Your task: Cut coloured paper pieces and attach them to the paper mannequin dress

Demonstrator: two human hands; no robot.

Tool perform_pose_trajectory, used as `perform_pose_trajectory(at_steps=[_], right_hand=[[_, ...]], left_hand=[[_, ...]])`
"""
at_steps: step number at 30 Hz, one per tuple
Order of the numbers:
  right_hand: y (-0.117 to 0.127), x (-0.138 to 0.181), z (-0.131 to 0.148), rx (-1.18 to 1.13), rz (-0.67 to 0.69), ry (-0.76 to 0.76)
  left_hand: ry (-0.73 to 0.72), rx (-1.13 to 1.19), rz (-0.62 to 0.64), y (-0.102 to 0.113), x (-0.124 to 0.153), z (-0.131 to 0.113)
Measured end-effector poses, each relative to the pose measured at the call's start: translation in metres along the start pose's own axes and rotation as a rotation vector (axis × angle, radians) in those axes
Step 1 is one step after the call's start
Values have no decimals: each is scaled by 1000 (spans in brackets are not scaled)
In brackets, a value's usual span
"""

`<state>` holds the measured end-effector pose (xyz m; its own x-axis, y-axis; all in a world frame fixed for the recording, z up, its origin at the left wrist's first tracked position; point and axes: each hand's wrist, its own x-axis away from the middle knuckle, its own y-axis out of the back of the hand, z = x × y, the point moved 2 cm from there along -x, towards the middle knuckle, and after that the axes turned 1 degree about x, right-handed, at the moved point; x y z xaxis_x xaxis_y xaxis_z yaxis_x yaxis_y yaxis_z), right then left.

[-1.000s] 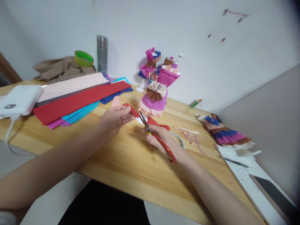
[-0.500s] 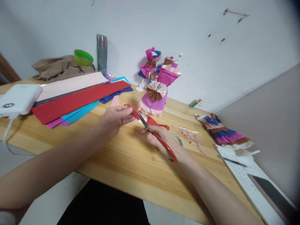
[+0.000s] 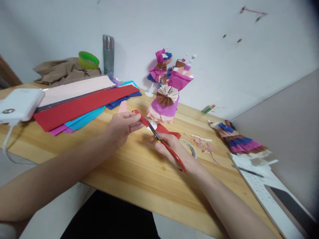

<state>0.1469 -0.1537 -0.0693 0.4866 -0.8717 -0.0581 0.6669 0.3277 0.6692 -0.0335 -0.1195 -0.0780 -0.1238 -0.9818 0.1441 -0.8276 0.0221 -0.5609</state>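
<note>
My left hand [image 3: 122, 126] pinches one end of a red paper strip [image 3: 142, 119] above the wooden table [image 3: 129, 166]. My right hand [image 3: 171, 149] grips red-handled scissors [image 3: 169, 147], whose blades meet the strip near its middle. The strip's other end [image 3: 169, 131] lies on the table behind my right hand. A paper doll in a pink and purple dress [image 3: 166, 99] stands just beyond the hands.
Sheets of coloured paper [image 3: 79, 103] lie at the left with a white device [image 3: 21, 104] and its cable. A tape roll [image 3: 88, 60], a metal bottle [image 3: 108, 54] and a brown bag sit at the back. Another paper doll [image 3: 236, 141], scraps, clear tape [image 3: 190, 147] and a white sheet with a pen [image 3: 259, 186] are at right.
The scissor blades have closed a little further into the red strip. Both hands stay almost where they were.
</note>
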Motion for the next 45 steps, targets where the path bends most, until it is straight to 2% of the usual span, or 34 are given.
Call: perform_pose_trajectory(at_steps=[14,20,24,28,35,45], right_hand=[[-1,0,-2,44,-30,-24],[-3,-2,-7,82,-47,-98],[-4,-3,-8,114,-56,-122],[-1,-1,-2,101,-46,-81],[4,5,4,5,56,20],[4,3,5,-10,49,48]], left_hand=[[21,-10,-35,0,-1,0],[6,-22,32,4,-4,1],[2,-13,33,5,-4,1],[0,-21,44,5,-5,1],[-8,-41,43,3,-2,1],[-11,-53,72,1,1,1]])
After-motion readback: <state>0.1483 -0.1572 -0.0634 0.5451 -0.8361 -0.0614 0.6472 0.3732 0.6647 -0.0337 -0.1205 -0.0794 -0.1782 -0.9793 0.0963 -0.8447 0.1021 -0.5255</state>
